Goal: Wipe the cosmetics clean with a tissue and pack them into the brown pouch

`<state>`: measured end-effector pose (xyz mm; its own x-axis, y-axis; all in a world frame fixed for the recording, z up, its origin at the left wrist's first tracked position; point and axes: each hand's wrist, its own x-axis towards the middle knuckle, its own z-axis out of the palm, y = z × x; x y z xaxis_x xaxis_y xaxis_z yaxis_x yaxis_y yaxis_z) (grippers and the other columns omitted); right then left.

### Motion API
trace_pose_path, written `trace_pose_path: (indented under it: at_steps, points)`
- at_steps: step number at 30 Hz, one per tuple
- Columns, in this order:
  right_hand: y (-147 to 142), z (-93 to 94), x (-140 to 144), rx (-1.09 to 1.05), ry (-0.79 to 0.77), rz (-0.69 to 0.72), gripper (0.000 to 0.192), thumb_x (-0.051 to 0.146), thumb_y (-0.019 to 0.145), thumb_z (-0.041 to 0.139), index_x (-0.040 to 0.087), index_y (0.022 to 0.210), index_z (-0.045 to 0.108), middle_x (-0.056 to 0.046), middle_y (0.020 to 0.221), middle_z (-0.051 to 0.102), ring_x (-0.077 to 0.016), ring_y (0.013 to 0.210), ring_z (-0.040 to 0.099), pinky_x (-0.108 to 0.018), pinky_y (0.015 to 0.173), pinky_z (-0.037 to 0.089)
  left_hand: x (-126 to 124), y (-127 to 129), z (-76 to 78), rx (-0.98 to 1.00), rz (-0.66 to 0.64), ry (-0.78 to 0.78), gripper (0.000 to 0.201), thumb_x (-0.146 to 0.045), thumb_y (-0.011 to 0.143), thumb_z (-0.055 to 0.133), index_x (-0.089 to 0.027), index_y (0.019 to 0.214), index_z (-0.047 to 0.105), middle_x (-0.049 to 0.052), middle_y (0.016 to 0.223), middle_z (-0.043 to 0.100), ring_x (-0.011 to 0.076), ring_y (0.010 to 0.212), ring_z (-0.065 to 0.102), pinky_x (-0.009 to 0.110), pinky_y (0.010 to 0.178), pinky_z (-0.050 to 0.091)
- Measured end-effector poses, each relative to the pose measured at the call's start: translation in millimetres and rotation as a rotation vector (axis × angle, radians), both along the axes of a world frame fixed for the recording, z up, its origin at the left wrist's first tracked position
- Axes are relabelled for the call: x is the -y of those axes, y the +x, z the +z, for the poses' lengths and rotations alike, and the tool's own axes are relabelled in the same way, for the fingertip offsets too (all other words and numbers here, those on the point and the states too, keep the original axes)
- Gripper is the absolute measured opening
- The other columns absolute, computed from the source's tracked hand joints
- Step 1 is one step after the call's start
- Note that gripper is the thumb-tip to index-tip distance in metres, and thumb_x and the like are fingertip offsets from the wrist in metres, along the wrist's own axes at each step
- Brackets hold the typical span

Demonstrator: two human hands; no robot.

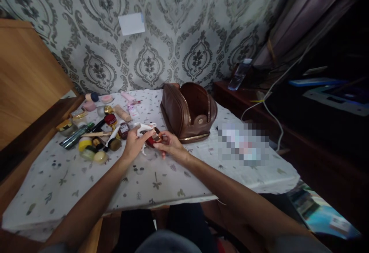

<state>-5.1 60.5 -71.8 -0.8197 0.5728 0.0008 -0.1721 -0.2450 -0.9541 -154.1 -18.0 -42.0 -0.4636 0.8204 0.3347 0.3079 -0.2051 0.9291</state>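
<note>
Both hands, left hand [133, 143] and right hand [170, 145], pinch a small red-and-gold cosmetic jar [152, 139] between them, steadying it just beside the open brown leather toiletry bag [187, 110] for easy reach

brown toiletry bag [188, 110] open on table | cosmetics pile [95, 130] left | white note [131, 23] on wall

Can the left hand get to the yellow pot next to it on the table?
Probably yes. The left hand sits just right of the yellow pot, with only bare tablecloth between them. But its fingers are busy on a small red item.
</note>
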Motion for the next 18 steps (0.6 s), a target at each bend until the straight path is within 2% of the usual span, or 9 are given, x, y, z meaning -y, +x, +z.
trace_pose_path:
  at_steps: [3, 5, 7, 9, 11, 15, 18]
  points:
    - [-0.3, 1.2, 1.9, 0.057, 0.049, -0.011, 0.054, 0.045, 0.061, 0.086, 0.022, 0.088, 0.045, 0.009, 0.069, 0.060, -0.0030, 0.034, 0.044, -0.018, 0.031, 0.041, 1.4, 0.2, 0.6, -0.022, -0.040, -0.003, 0.034, -0.046, 0.077, 0.070, -0.015, 0.089, 0.072, 0.006, 0.087, 0.074, 0.0209, 0.088, 0.068, 0.032, 0.088, 0.052]
    - [0.3, 4.3, 3.2, 0.071, 0.082, -0.017, 0.052, 0.048, 0.065, 0.083, 0.022, 0.089, 0.045, 0.010, 0.066, 0.059, -0.0027, 0.032, 0.042, -0.017, 0.027, 0.036, 3.4, -0.1, 1.9, -0.024, -0.136, -0.056, 0.041, -0.045, 0.074, 0.074, -0.015, 0.101, 0.070, 0.006, 0.096, 0.074, 0.0210, 0.094, 0.067, 0.032, 0.091, 0.051]
    - [1.4, 7.7, 3.6, 0.063, 0.099, -0.008, 0.049, 0.049, 0.067, 0.081, 0.022, 0.092, 0.048, 0.010, 0.064, 0.058, -0.0026, 0.030, 0.040, -0.016, 0.025, 0.032, 5.4, -0.6, 3.4, -0.008, -0.243, -0.121, 0.058, -0.044, 0.069, 0.079, -0.016, 0.116, 0.064, 0.006, 0.105, 0.073, 0.0214, 0.098, 0.067, 0.032, 0.092, 0.052]
    - [2.7, 10.5, 3.0, 0.052, 0.097, 0.026, 0.051, 0.045, 0.066, 0.083, 0.022, 0.099, 0.052, 0.010, 0.063, 0.058, -0.0030, 0.030, 0.040, -0.017, 0.025, 0.031, 6.5, -1.9, 4.7, 0.016, -0.311, -0.151, 0.066, -0.044, 0.068, 0.081, -0.016, 0.124, 0.059, 0.007, 0.110, 0.072, 0.0223, 0.101, 0.066, 0.033, 0.093, 0.052]
    - [3.8, 12.1, 1.5, 0.042, 0.084, 0.075, 0.055, 0.040, 0.064, 0.085, 0.021, 0.106, 0.054, 0.009, 0.064, 0.059, -0.0041, 0.031, 0.043, -0.017, 0.027, 0.034, 6.7, -4.5, 5.4, 0.029, -0.349, -0.145, 0.062, -0.044, 0.072, 0.078, -0.015, 0.124, 0.059, 0.009, 0.112, 0.071, 0.0232, 0.104, 0.066, 0.034, 0.095, 0.051]
    - [4.6, 11.2, -2.1, 0.016, 0.026, 0.105, 0.058, 0.039, 0.068, 0.083, 0.020, 0.114, 0.054, 0.009, 0.060, 0.060, -0.0066, 0.034, 0.049, -0.018, 0.031, 0.040, 4.7, -11.2, 2.8, 0.014, -0.298, -0.127, 0.051, -0.046, 0.079, 0.073, -0.014, 0.117, 0.063, 0.007, 0.108, 0.071, 0.0228, 0.102, 0.064, 0.033, 0.094, 0.050]
    - [4.1, 6.9, -3.2, 0.039, 0.006, 0.090, 0.053, 0.047, 0.071, 0.080, 0.020, 0.106, 0.051, 0.007, 0.060, 0.064, -0.0082, 0.035, 0.051, -0.018, 0.032, 0.040, 2.5, -11.8, -3.1, -0.016, -0.210, -0.095, 0.040, -0.048, 0.084, 0.067, -0.014, 0.105, 0.066, 0.006, 0.098, 0.070, 0.0214, 0.094, 0.064, 0.032, 0.089, 0.050]
